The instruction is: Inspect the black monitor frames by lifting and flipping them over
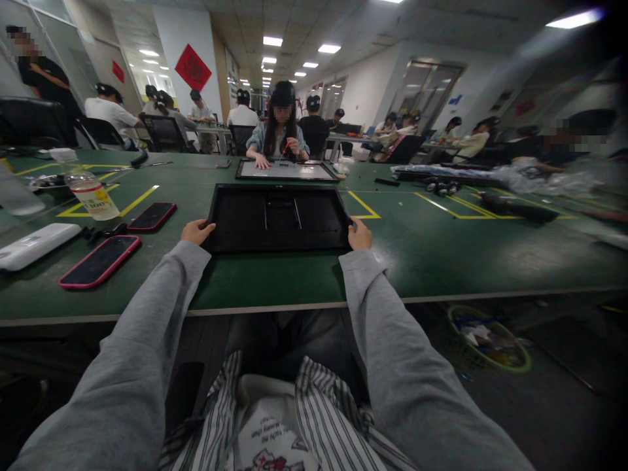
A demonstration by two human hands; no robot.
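A wide black rectangular panel with a raised rim, like the back cover of a monitor, is held in front of me at the table. Its hollow inner side faces me, with a bracket-like recess and two pale strips near the middle. My left hand grips its left edge, thumb on the near side. On the right edge my right hand is closed in the same way. The panel's lower edge is at or just above the tabletop; I cannot tell which.
The green table bears two phones, a white box-like device and a bottle on the left. Opposite, a person works over a flat screen panel. Plastic wrap lies right; a waste basket stands below.
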